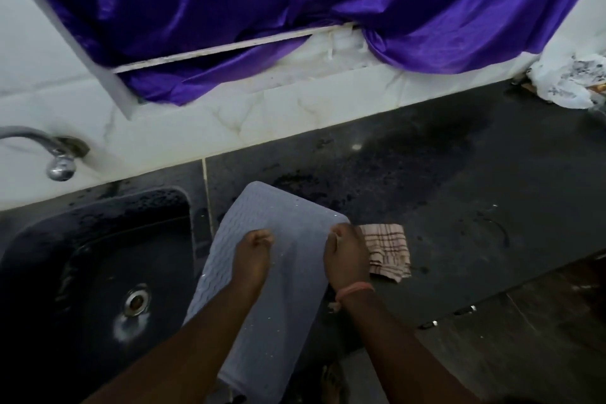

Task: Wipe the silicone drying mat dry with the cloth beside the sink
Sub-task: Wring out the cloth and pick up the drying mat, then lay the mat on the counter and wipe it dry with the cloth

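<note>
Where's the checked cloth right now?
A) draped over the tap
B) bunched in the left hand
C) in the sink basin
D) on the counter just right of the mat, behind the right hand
D: the checked cloth lies flat on the dark counter, at the right edge of the grey mat, partly hidden by the right hand; the left hand rests on the mat without it.

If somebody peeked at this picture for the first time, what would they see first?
Probably the shiny purple cloth draped across the top, over the white wall. Next, the grey drying mat in the middle, with the left hand on it and the right hand holding its edge. A checked cloth lies just right of it, and the black sink is on the left.
</note>
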`<control>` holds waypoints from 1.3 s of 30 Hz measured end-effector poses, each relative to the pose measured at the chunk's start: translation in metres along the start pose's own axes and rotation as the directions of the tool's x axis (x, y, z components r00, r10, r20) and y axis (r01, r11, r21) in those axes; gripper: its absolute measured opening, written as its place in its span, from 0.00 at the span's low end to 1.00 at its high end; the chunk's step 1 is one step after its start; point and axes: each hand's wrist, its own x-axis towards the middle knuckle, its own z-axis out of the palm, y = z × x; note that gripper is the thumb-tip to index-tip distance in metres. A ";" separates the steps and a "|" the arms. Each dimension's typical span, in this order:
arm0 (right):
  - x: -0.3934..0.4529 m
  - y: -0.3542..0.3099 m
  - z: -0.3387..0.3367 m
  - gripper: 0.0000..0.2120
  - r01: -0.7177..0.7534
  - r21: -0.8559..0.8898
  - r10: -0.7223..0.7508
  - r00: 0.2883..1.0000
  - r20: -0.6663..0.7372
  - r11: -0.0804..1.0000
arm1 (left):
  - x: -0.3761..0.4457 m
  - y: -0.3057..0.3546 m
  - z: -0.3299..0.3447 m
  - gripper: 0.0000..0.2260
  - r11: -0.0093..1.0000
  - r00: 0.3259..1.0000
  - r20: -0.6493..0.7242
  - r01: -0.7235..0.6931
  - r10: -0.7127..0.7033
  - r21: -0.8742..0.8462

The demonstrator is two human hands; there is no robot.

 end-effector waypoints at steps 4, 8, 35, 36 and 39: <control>-0.004 -0.014 0.025 0.20 -0.231 -0.282 0.297 0.928 0.222 0.931 | -0.001 -0.046 -0.088 0.08 0.985 0.924 -0.343 0.155 -0.171 -0.075; -0.004 -0.032 0.036 0.36 -0.362 -0.301 0.424 0.889 0.174 0.882 | -0.012 -0.074 -0.128 0.11 0.971 0.898 -0.372 0.230 -0.236 -0.062; -0.021 -0.116 0.043 0.10 -0.098 0.593 -0.035 0.977 0.209 0.800 | -0.006 -0.091 -0.165 0.14 0.741 0.942 0.005 0.268 -0.336 -0.615; -0.022 -0.124 0.042 0.11 -0.082 0.614 -0.051 0.979 0.195 0.785 | -0.004 -0.093 -0.167 0.14 0.729 0.942 0.003 0.261 -0.335 -0.633; -0.023 -0.153 0.037 0.11 -0.028 0.672 -0.111 0.980 0.164 0.740 | -0.004 -0.094 -0.175 0.13 0.668 0.938 0.008 0.252 -0.345 -0.701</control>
